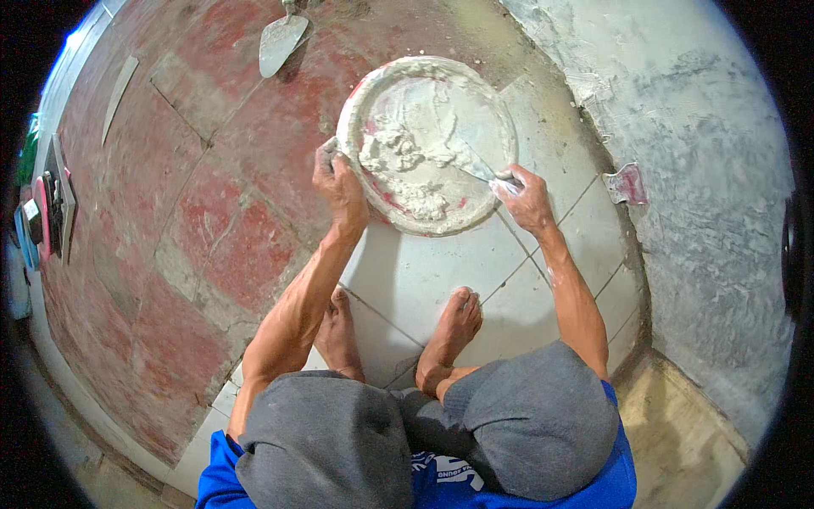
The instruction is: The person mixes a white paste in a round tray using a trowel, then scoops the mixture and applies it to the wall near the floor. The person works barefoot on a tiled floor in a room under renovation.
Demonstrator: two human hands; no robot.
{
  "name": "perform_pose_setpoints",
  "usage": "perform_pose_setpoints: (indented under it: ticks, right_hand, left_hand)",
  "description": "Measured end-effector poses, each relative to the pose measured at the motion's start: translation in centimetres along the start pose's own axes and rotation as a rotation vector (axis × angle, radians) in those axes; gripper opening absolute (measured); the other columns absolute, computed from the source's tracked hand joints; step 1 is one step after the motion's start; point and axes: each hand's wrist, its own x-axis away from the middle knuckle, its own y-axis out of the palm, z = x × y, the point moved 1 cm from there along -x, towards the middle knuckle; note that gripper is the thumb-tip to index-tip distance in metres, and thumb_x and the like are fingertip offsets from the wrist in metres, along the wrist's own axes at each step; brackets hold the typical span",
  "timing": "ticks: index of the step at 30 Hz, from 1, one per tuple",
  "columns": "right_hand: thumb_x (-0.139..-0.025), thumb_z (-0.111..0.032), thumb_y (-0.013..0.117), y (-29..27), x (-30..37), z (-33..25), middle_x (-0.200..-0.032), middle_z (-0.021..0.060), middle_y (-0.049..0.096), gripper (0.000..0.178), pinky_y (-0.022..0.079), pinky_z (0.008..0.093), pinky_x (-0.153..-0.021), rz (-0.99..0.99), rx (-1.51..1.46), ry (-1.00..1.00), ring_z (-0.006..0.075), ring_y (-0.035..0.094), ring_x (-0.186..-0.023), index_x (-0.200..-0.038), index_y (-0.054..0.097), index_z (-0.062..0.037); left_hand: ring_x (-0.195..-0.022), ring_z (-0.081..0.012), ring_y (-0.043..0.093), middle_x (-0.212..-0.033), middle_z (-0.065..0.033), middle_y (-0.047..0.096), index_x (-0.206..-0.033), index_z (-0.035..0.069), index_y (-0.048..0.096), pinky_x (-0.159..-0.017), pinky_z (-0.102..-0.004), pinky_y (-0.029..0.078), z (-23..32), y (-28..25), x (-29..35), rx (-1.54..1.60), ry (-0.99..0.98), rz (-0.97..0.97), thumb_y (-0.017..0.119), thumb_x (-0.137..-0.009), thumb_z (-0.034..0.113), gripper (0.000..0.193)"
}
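Observation:
A round, shallow basin (510, 127) smeared with white paste sits on the floor in front of my feet. Clumps of white plaster (415, 199) lie in its left and near parts, over a thinner coat through which some red shows. My left hand (337, 176) is closed on the basin's left rim. In my right hand (524, 199), at the right rim, is the handle of a putty knife (475, 163). Its blade reaches inward, the tip touching the plaster near the middle.
A pointed trowel (282, 44) lies beyond the basin, on worn red tiles (225, 225). A thin pale strip (119, 97) rests farther left. On the right stands a grey plastered wall (712, 204), with a small reddish scrap (627, 184) at its foot. White tiles (398, 280) surround my bare feet.

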Motion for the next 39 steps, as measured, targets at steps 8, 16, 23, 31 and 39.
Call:
perform_pose_setpoints:
  ticks: [8, 16, 23, 31, 39]
  right_hand:
    - [-0.087, -0.02, 0.071, 1.5, -2.7, -3.9, -0.081, 0.0155, 0.07, 0.023, 0.053, 0.0384, -0.065, 0.063, -0.043, -0.05, 0.0224, 0.067, -0.07, -0.101, 0.068, -0.0014]
    - [-0.086, -0.014, 0.073, -1.9, 1.4, -0.4, -0.081, 0.0124, 0.07, 0.018, 0.054, 0.035, -0.067, 0.001, -0.012, -0.072, 0.02, 0.068, -0.07, -0.1, 0.068, -0.003]
    - [-0.086, -0.015, 0.07, 3.1, -4.9, -6.6, -0.077, 0.0146, 0.068, 0.015, 0.052, 0.0404, -0.062, -0.027, 0.141, -0.163, 0.0267, 0.069, -0.069, -0.094, 0.065, -0.0043]
    - [-0.079, -0.005, 0.072, 0.8, -2.2, -10.8, -0.093, 0.0092, 0.066, 0.027, 0.057, 0.0368, -0.057, 0.203, 0.379, -0.486, 0.0246, 0.07, -0.072, -0.105, 0.065, -0.0109]
    - [-0.077, 0.0, 0.072, 5.0, -1.7, -9.5, -0.1, 0.0074, 0.065, 0.029, 0.057, 0.03, -0.054, 0.33, 0.455, -0.528, 0.0198, 0.069, -0.068, -0.103, 0.066, -0.0121]
  left_hand:
    - [-0.093, -0.0162, 0.062, -0.105, -0.0076, 0.067, -0.116, 0.0, 0.064, -0.083, -0.0317, 0.052, 0.2, 0.3, -0.3, 0.017, -0.073, 0.047, 0.048, -0.097, 0.004, 0.026]
    - [-0.095, -0.0169, 0.063, -0.108, -0.0078, 0.069, -0.125, -0.002, 0.064, -0.085, -0.0318, 0.051, -0.1, -0.4, -0.8, 0.078, -0.03, 0.052, 0.046, -0.095, 0.004, 0.036]
    - [-0.101, -0.0186, 0.063, -0.113, -0.0106, 0.069, -0.127, -0.003, 0.063, -0.09, -0.0319, 0.051, 0.1, 0.0, -0.8, -0.045, -0.068, 0.003, 0.044, -0.094, 0.002, 0.039]
    - [-0.11, -0.0202, 0.061, -0.12, -0.0117, 0.066, -0.13, -0.003, 0.06, -0.097, -0.034, 0.048, 0.7, -0.4, -0.2, -0.007, -0.109, -0.046, 0.043, -0.096, 0.003, 0.038]
    - [-0.108, -0.0209, 0.061, -0.119, -0.0116, 0.067, -0.13, -0.001, 0.061, -0.097, -0.0346, 0.048, 0.8, -0.4, 0.0, -0.055, -0.079, -0.088, 0.046, -0.098, 0.008, 0.037]
